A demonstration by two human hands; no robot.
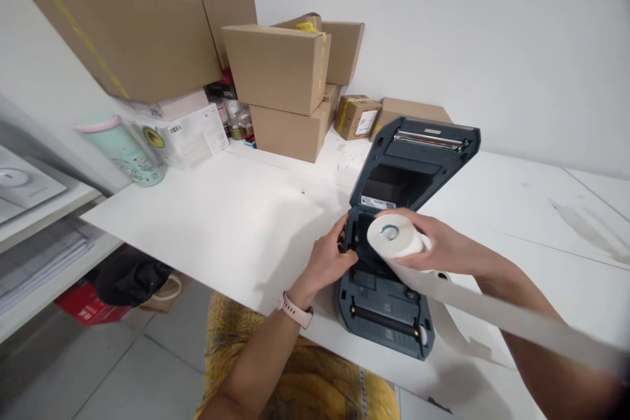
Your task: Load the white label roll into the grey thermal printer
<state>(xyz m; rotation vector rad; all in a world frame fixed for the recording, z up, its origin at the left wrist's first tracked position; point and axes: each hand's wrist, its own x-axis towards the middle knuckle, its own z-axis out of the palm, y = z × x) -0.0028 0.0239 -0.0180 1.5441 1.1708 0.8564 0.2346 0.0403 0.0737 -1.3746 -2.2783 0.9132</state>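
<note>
White counter (236,210) beneath the printer (384,315). Cardboard boxes (275,69) stacked beyond the printer, leftward. Printer lid raised. Left hand (327,261) at printer's left side, fingers holding its edge. Right hand (445,246) above printer, fingers around paper roll (394,236); roll over open bay, strip trailing right.

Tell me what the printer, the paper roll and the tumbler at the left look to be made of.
Printer: probably hard plastic, dark grey and fairly matte, judging by its moulded edges and ribs.
Paper roll: smooth white paper, since its loose end hangs as a thin strip.
Tumbler: coated metal or plastic; the smooth, printed mint surface fits either.
</note>
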